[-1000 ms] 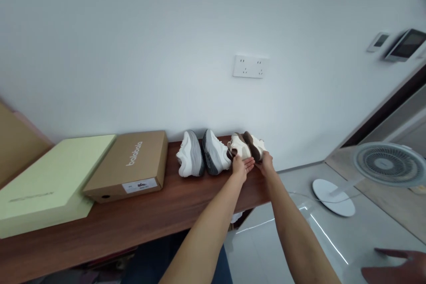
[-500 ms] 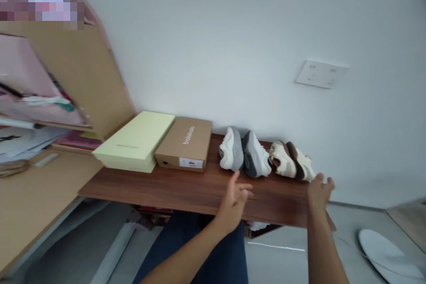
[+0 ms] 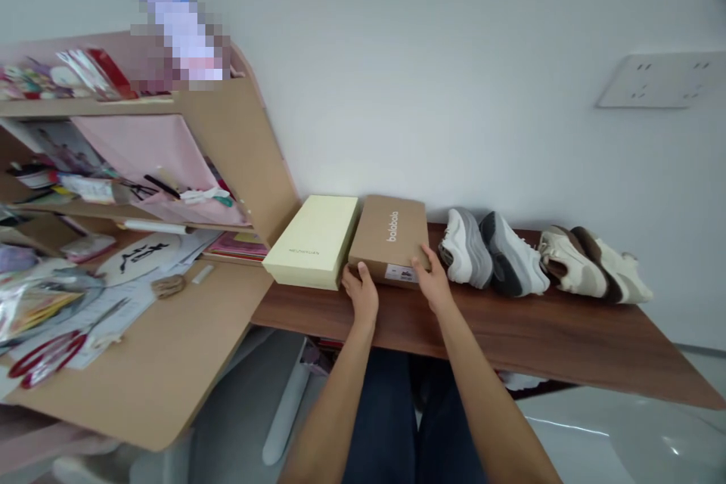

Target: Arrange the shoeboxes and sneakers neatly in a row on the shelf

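Observation:
A brown cardboard shoebox (image 3: 381,231) with white lettering lies closed on the dark wooden bench top (image 3: 510,333). My left hand (image 3: 361,296) grips its front left corner, thumb against the front face. At the front right corner my right hand (image 3: 434,280) has hold of the same box, fingers along its side. A pale yellow shoebox (image 3: 314,238) sits close on the left. To the right stand a pair of grey and white sneakers (image 3: 468,249) and a pair of cream and brown shoes (image 3: 575,261).
On the left is a desk (image 3: 187,363) with red-handled scissors (image 3: 54,355), papers and a shelf unit (image 3: 227,136). Behind the bench rises a white wall with a socket plate (image 3: 661,81).
Both hands have moved left, from in front of the shoes to the brown shoebox, and taken hold of it. The view has swung left, showing more of the desk.

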Demonstrator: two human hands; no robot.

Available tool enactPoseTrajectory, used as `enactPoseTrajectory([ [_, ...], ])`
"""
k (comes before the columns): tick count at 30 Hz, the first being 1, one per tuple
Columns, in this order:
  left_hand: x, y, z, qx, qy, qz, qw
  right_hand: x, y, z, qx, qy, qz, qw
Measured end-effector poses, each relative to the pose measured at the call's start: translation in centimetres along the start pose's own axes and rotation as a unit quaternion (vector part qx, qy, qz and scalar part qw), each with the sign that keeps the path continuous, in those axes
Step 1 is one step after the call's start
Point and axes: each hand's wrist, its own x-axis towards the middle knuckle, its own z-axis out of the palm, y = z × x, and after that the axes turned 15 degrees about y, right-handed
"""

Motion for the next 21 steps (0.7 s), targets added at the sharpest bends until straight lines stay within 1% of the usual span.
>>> enactPoseTrajectory([
  [2,-0.8,1.4,-1.1,-0.062,0.008,0.083,0.995,-0.7,0.7,-0.9,0.045,0.003,0.054,0.998],
  [4,-1.9,3.0,-2.0,-0.132,0.016,0.178,0.975,-2.0,1.1,-1.4,0.075,-0.019,0.108,0.991],
  [6,-3.2,4.6,-2.5,-0.169,0.013,0.265,0.949,-3.3,0.9,-1.8,0.087,-0.046,0.13,0.987],
  [7,-3.9,5.4,-2.6,-0.175,-0.002,0.302,0.937,-3.8,0.6,-2.0,0.093,-0.054,0.132,0.985],
  [8,-4.4,6.0,-2.7,-0.174,-0.032,0.332,0.926,-4.2,0.2,-2.4,0.104,-0.057,0.132,0.984],
  [9,-4.9,6.4,-2.8,-0.171,-0.078,0.357,0.915,-4.4,-0.3,-3.0,0.119,-0.055,0.135,0.982],
  [11,-5.2,6.7,-3.1,-0.16,-0.196,0.388,0.886,-4.3,-1.3,-4.5,0.161,-0.047,0.148,0.975],
  [12,-5.1,6.4,-3.2,-0.151,-0.251,0.392,0.872,-4.1,-1.8,-5.3,0.181,-0.04,0.159,0.97],
  [13,-4.8,5.9,-3.4,-0.136,-0.29,0.384,0.866,-3.7,-2.2,-6.0,0.193,-0.033,0.172,0.965],
  [14,-4.3,5.0,-3.4,-0.115,-0.3,0.361,0.876,-3.4,-2.4,-6.6,0.197,-0.026,0.19,0.961],
  [15,-3.7,4.0,-3.5,-0.09,-0.282,0.32,0.9,-3.1,-2.5,-7.0,0.194,-0.016,0.207,0.959],
  [16,-3.1,2.8,-3.4,-0.067,-0.247,0.26,0.931,-2.8,-2.3,-7.2,0.185,-0.004,0.221,0.958],
  [17,-2.3,1.6,-3.2,-0.051,-0.204,0.183,0.96,-2.6,-2.1,-7.1,0.173,0.008,0.227,0.958],
  [18,-1.6,0.5,-3.0,-0.05,-0.174,0.097,0.979,-2.5,-1.7,-6.9,0.158,0.022,0.222,0.962],
  [19,-0.9,-0.4,-2.7,-0.061,-0.156,0.021,0.986,-2.6,-1.2,-6.5,0.138,0.039,0.201,0.969],
  [20,-0.2,-1.1,-2.4,-0.079,-0.149,-0.034,0.985,-2.7,-0.7,-6.1,0.111,0.058,0.163,0.979],
  [21,0.4,-1.5,-2.1,-0.098,-0.149,-0.062,0.982,-2.9,-0.3,-5.6,0.076,0.08,0.114,0.987],
])
